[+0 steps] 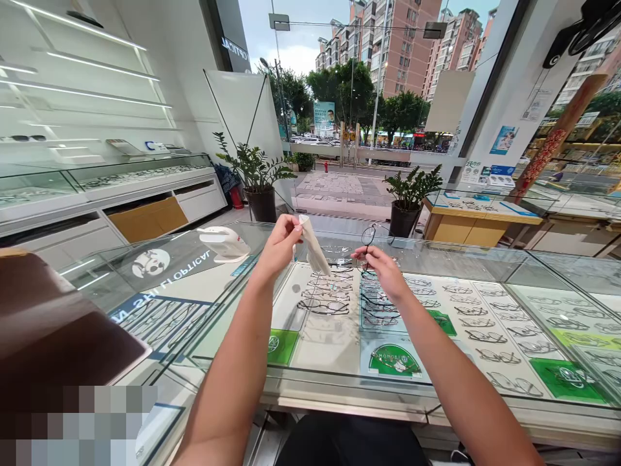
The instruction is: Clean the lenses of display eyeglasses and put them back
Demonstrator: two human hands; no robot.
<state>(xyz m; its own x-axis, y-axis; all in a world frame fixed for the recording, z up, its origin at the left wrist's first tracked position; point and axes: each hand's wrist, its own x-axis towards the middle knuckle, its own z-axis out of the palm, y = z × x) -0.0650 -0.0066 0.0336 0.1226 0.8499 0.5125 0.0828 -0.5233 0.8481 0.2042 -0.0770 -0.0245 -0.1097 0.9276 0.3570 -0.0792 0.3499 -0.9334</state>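
My left hand [280, 246] is raised over the glass counter [436, 259], its fingers pinched on a pale cleaning cloth [313, 249] that hangs down from it. My right hand [383, 268] is a little to the right, fingers closed on a thin dark-framed pair of glasses [366, 243] held upright above the counter. Under both hands, inside the case, lie rows of display glasses [330, 294].
A white device [224, 244] sits on the counter at the left. A brown board [53, 317] lies at the near left. Two potted plants [257, 178] [410, 194] stand on the floor beyond the counter. More display cases [485, 213] stand to the right.
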